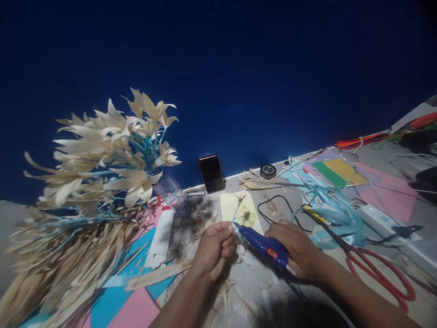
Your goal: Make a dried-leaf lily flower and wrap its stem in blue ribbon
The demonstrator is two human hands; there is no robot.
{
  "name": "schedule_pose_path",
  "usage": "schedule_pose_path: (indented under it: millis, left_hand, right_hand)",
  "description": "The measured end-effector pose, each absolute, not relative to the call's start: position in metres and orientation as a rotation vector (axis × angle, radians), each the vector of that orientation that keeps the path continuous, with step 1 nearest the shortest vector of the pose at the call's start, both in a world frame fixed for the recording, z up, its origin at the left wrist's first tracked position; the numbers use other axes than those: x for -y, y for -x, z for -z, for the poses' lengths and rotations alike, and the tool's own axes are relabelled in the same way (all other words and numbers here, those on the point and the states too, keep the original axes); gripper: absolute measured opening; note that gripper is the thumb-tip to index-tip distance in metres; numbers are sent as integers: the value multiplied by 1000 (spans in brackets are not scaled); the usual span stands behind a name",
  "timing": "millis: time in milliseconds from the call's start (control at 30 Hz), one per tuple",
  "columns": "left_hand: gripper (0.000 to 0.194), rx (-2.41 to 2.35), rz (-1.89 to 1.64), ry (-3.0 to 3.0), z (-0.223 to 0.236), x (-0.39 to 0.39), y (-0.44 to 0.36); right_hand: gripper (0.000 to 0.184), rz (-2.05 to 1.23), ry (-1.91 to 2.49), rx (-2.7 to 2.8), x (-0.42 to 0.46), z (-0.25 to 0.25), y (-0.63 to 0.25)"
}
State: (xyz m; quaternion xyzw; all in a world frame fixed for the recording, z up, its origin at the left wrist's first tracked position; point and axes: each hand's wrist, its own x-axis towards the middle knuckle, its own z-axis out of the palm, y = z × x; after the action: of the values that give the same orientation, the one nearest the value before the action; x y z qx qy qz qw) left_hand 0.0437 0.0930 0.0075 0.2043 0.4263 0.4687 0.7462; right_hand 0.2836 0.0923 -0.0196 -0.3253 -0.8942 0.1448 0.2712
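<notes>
My right hand (290, 243) is wrapped round a blue glue gun (264, 246) with a red part on its side. Its nozzle points up and left, close to the fingertips of my left hand (218, 243). Those fingers pinch the lower end of a thin light-blue wrapped stem (236, 209), which has a small brownish tip. Whether the nozzle touches the stem I cannot tell. Behind both hands lies a pale yellow sheet (227, 212) with a dark, shiny patch on it.
Dried-husk flowers (112, 150) and loose husks (68, 269) fill the left. A phone (210, 174) leans on the blue wall. To the right are light-blue ribbon (341, 218), red-handled scissors (378, 269), a white power strip (378, 223), a black cable (278, 198) and coloured sheets (389, 191).
</notes>
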Motion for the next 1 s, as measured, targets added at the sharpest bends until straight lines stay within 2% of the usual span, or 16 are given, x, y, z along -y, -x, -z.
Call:
schedule_pose_path:
  millis: [167,567,900,1000]
  left_hand:
    - [34,-943,-1040,-431,-6,-93,-44]
    - [31,-906,-995,-451,-2,-92,-43]
    - [27,-888,-968,-453,1,-92,-42]
    - [27,-892,-945,-463,1,-93,-42]
  right_hand:
    - [19,-370,908,2380,-91,20,-284]
    - [15,-379,906,2401,-93,20,-285]
    - [18,-298,947,2363,-95,20,-288]
    - [16,-373,913,2410,-93,19,-288]
